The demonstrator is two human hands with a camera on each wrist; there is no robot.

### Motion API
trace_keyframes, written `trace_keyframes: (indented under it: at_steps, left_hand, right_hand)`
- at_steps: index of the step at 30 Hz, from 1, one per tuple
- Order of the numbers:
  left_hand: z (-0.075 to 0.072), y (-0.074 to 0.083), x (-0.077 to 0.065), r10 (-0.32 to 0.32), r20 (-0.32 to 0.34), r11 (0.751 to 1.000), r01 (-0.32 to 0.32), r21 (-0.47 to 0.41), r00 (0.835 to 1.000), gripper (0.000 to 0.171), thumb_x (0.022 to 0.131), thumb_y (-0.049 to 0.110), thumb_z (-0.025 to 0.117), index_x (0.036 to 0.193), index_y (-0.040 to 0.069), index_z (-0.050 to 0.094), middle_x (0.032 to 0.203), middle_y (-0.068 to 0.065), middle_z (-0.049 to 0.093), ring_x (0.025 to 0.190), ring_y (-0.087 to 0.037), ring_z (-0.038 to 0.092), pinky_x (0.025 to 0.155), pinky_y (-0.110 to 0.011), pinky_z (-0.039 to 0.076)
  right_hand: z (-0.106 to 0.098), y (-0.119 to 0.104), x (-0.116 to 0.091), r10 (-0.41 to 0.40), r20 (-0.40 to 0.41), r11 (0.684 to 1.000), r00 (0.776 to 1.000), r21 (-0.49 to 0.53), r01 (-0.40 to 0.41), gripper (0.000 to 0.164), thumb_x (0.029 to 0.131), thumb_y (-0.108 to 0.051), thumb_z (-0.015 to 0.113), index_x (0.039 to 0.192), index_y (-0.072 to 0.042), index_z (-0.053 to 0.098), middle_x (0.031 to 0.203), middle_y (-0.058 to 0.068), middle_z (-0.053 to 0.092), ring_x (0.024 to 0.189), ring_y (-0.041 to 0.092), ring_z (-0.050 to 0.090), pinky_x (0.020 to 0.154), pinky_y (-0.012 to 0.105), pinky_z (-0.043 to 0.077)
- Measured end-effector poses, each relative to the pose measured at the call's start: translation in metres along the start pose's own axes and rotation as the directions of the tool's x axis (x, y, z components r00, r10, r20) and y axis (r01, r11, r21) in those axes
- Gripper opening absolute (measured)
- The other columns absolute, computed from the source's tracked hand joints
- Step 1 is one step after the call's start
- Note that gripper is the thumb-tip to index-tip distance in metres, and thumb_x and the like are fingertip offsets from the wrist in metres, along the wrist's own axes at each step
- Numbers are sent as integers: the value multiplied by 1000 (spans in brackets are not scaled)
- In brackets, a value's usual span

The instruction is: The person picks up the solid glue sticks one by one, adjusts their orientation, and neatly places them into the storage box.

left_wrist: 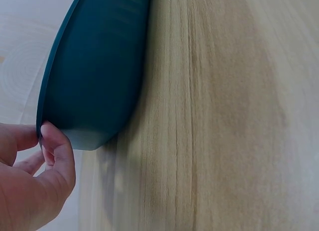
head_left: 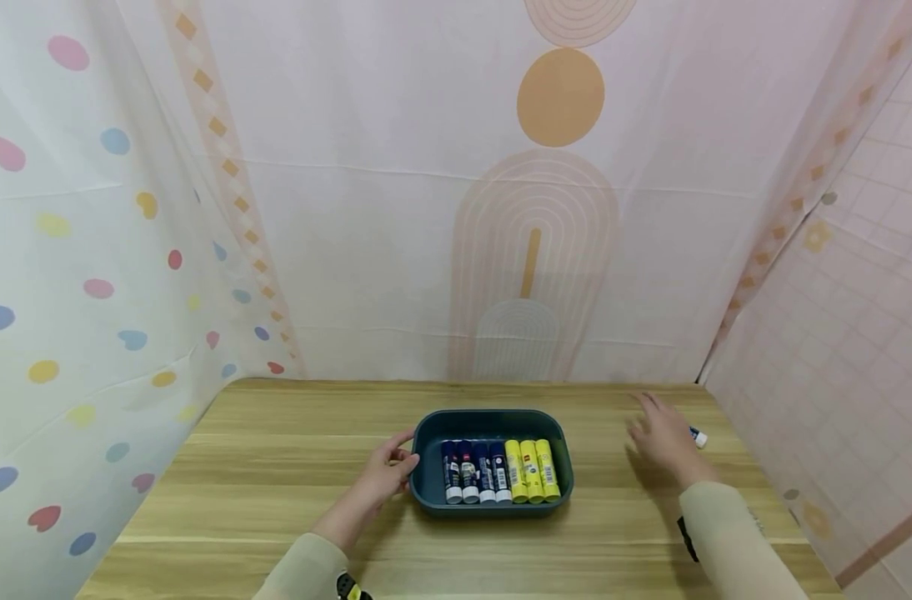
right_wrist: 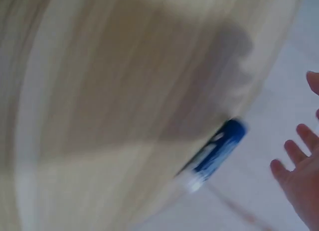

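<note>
A dark teal plastic tray (head_left: 493,510) stands on the table with a row of glue sticks in it. Several are navy blue with white ends (head_left: 469,472); three yellow ones (head_left: 531,472) lie to their right. My left hand (head_left: 387,473) pinches the tray's left rim between thumb and fingers, and the left wrist view shows this hand (left_wrist: 42,183) at the rim too. Over the table's right side is my right hand (head_left: 662,437), fingers apart and holding nothing. One more blue glue stick (right_wrist: 219,149) with a white end lies close by, partly hidden behind the hand in the head view.
The wood-grain table (head_left: 291,467) runs back to a patterned curtain (head_left: 381,275). Further cloth hangs along the left (head_left: 73,333) and right (head_left: 861,333) sides. The loose glue stick lies near the table's right edge.
</note>
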State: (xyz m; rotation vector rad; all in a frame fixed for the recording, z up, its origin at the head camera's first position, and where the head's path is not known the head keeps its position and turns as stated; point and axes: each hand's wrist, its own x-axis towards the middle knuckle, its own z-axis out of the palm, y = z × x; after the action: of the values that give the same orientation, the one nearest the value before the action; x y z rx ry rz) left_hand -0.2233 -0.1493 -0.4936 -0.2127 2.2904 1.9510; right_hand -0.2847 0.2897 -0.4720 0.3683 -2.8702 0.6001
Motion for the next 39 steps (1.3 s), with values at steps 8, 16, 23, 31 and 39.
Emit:
trace_keyframes:
  at_steps: [8, 16, 23, 31, 39]
  left_hand:
    - [1, -1, 1, 13, 0, 1000, -13, 6, 1000, 44, 95, 3, 52, 139, 7, 46, 96, -10, 45, 68, -15, 48, 57, -25, 45]
    - [2, -2, -2, 10, 2, 1000, -10, 17, 1000, 44, 95, 3, 53, 139, 7, 46, 97, -11, 47, 70, -15, 48, 58, -27, 46]
    - [2, -1, -3, 2, 7, 1000, -3, 28, 1000, 44, 96, 5, 52, 139, 8, 45, 98, -11, 47, 68, -15, 47, 58, -27, 46]
    - [3, 1, -2, -4, 8, 999, 4, 36, 1000, 45, 96, 6, 52, 140, 9, 44, 99, -11, 47, 72, -18, 49, 59, -30, 48]
    - [1, 1, -2, -6, 1, 1000, 6, 15, 1000, 45, 96, 5, 52, 140, 9, 44, 98, -11, 46, 76, -19, 50, 59, -28, 48]
  right_hand:
    - [-2, 42, -9, 227, 127, 971, 966, -107, -214, 65, 89, -20, 58, 141, 9, 29, 141, 37, 27, 127, 54, 27, 97, 70, 28]
    - [-7, 48, -12, 318, 230, 948, 920, -102, -302, 65, 94, -18, 48, 145, 9, 18, 145, 36, 16, 132, 55, 15, 99, 74, 17]
    - [0, 47, -7, 338, 254, 941, 906, -95, -324, 59, 96, -15, 43, 145, 8, 20, 145, 35, 22, 132, 53, 19, 101, 72, 16]
    - [3, 45, -7, 348, 192, 937, 917, -107, -333, 49, 93, -3, 38, 140, 6, 31, 134, 38, 33, 121, 56, 33, 93, 67, 34]
    - [4, 40, -4, 318, 168, 946, 933, -117, -302, 50, 90, 1, 49, 139, 3, 37, 127, 38, 41, 110, 55, 44, 85, 61, 43]
